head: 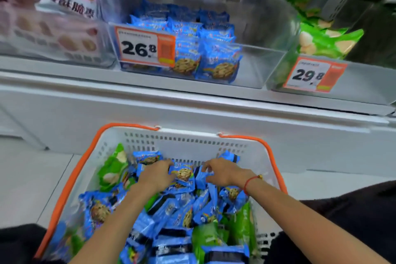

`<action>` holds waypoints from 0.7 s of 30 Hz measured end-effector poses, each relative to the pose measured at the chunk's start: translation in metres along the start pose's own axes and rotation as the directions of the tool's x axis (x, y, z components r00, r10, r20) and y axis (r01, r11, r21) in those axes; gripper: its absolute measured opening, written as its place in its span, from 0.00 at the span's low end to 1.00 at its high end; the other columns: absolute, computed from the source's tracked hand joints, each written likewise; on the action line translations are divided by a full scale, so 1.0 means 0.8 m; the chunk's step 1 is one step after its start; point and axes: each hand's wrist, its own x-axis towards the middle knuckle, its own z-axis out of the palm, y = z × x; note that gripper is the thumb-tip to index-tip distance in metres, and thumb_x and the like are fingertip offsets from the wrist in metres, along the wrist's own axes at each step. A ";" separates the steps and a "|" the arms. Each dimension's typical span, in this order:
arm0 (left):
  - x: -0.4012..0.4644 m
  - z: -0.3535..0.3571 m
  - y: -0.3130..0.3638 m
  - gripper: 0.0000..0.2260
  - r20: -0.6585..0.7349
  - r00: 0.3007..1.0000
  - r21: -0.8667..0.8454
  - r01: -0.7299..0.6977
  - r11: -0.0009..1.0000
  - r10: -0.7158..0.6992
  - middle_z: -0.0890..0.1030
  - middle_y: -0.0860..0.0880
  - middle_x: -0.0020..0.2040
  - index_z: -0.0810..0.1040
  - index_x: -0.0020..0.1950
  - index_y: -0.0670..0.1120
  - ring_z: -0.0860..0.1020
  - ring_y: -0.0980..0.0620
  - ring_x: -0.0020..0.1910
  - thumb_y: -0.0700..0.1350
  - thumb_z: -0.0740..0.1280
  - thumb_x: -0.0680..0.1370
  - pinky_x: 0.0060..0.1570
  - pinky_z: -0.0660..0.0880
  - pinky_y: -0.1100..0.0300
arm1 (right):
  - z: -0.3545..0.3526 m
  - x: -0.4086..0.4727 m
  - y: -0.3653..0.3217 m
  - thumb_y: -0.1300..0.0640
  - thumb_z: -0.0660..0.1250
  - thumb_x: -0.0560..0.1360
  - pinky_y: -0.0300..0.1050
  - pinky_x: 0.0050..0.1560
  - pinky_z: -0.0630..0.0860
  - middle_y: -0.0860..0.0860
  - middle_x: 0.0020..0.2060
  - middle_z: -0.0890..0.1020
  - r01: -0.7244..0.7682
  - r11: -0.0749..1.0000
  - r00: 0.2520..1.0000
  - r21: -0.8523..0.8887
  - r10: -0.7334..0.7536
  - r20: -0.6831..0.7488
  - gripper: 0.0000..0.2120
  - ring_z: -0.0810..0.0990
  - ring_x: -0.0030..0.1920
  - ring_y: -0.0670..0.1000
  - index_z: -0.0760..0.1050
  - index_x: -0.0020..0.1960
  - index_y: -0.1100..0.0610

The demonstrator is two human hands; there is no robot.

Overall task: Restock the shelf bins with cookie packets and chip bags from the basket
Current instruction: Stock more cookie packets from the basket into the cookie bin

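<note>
Cookie packets (171, 216), blue, heaped in white basket (186, 141) with orange rim, green chip bags (111, 169) among them. Left hand (156, 174) grip pinching one cookie packet (184, 174); right hand (222, 172) grip curled on neighbouring blue packet (201, 176). Clear shelf bin (257, 66) holds same cookies, tag "26.8" (139, 49); chip bin (362, 79) tag "29.8" (308, 75). Packet brand unreadable.

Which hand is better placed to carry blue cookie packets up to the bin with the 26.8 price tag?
Probably the left hand: it lies more directly below the 26.8 bin. Both hands grip packets.
</note>
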 end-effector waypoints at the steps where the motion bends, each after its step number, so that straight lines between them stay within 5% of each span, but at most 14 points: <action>1: 0.006 0.011 -0.003 0.21 -0.019 0.999 -0.038 0.031 0.999 -0.032 0.75 0.44 0.63 0.64 0.73 0.44 0.76 0.45 0.57 0.50 0.60 0.82 0.53 0.73 0.53 | 0.012 0.007 -0.003 0.56 0.61 0.79 0.54 0.62 0.72 0.56 0.67 0.71 0.017 1.000 1.000 0.011 -0.017 -0.022 0.19 0.73 0.64 0.58 0.67 0.70 0.56; 4: 0.032 0.034 -0.010 0.18 -0.013 0.987 -0.179 0.157 0.971 -0.162 0.72 0.47 0.40 0.66 0.68 0.41 0.72 0.50 0.37 0.51 0.58 0.82 0.39 0.69 0.56 | 0.039 0.029 -0.016 0.57 0.57 0.82 0.53 0.68 0.65 0.57 0.72 0.66 0.069 0.996 0.996 0.064 -0.065 -0.064 0.22 0.65 0.70 0.58 0.61 0.74 0.58; 7: 0.055 0.045 -0.016 0.12 0.050 0.975 -0.280 0.221 0.934 -0.216 0.66 0.50 0.35 0.71 0.51 0.44 0.69 0.52 0.33 0.52 0.57 0.83 0.40 0.68 0.56 | 0.060 0.058 -0.022 0.53 0.54 0.83 0.53 0.74 0.57 0.56 0.76 0.58 0.046 0.996 0.998 0.075 -0.044 -0.032 0.26 0.57 0.75 0.58 0.51 0.77 0.58; 9: 0.065 0.045 -0.016 0.16 0.077 0.970 -0.353 0.243 0.904 -0.231 0.62 0.49 0.31 0.65 0.36 0.47 0.63 0.52 0.28 0.51 0.57 0.83 0.35 0.64 0.58 | 0.070 0.073 -0.023 0.50 0.52 0.83 0.56 0.75 0.53 0.55 0.77 0.53 -0.003 0.998 1.000 0.069 0.003 0.006 0.27 0.52 0.76 0.57 0.47 0.78 0.57; 13: 0.070 0.047 -0.018 0.22 0.088 0.967 -0.424 0.255 0.869 -0.241 0.57 0.48 0.27 0.60 0.30 0.46 0.57 0.52 0.25 0.49 0.60 0.82 0.29 0.57 0.60 | 0.075 0.084 -0.028 0.49 0.56 0.82 0.56 0.74 0.54 0.54 0.75 0.59 -0.040 0.990 0.999 0.137 0.043 -0.019 0.27 0.56 0.75 0.56 0.55 0.77 0.56; 16: 0.069 0.044 -0.018 0.16 0.090 0.980 -0.477 0.200 0.856 -0.178 0.65 0.46 0.28 0.71 0.34 0.45 0.65 0.50 0.27 0.47 0.62 0.81 0.35 0.65 0.55 | 0.058 0.082 -0.022 0.52 0.68 0.76 0.46 0.65 0.69 0.54 0.67 0.73 -0.018 0.950 0.995 0.311 0.046 -0.083 0.25 0.72 0.66 0.54 0.68 0.71 0.57; 18: 0.063 0.035 -0.012 0.10 0.099 0.992 -0.566 0.123 0.815 -0.081 0.79 0.43 0.47 0.78 0.56 0.41 0.79 0.45 0.47 0.46 0.63 0.81 0.51 0.72 0.51 | 0.039 0.075 -0.008 0.53 0.72 0.72 0.45 0.60 0.71 0.56 0.63 0.76 -0.039 0.913 0.999 0.406 0.037 0.012 0.26 0.75 0.62 0.55 0.72 0.68 0.59; 19: 0.057 0.028 -0.007 0.16 0.083 0.995 -0.601 0.087 0.795 -0.047 0.77 0.44 0.59 0.74 0.65 0.40 0.76 0.45 0.59 0.47 0.64 0.80 0.58 0.71 0.53 | 0.027 0.070 0.001 0.53 0.73 0.71 0.47 0.58 0.72 0.58 0.59 0.78 -0.043 0.885 0.998 0.464 0.015 0.063 0.25 0.76 0.60 0.57 0.75 0.65 0.62; 21: 0.049 0.014 0.004 0.19 0.050 0.998 -0.630 0.010 0.777 0.028 0.74 0.47 0.64 0.72 0.68 0.41 0.72 0.48 0.65 0.49 0.64 0.80 0.63 0.70 0.56 | -0.002 0.057 0.015 0.52 0.74 0.71 0.46 0.51 0.74 0.57 0.47 0.81 -0.009 0.846 0.993 0.533 -0.055 0.104 0.20 0.79 0.50 0.55 0.80 0.57 0.63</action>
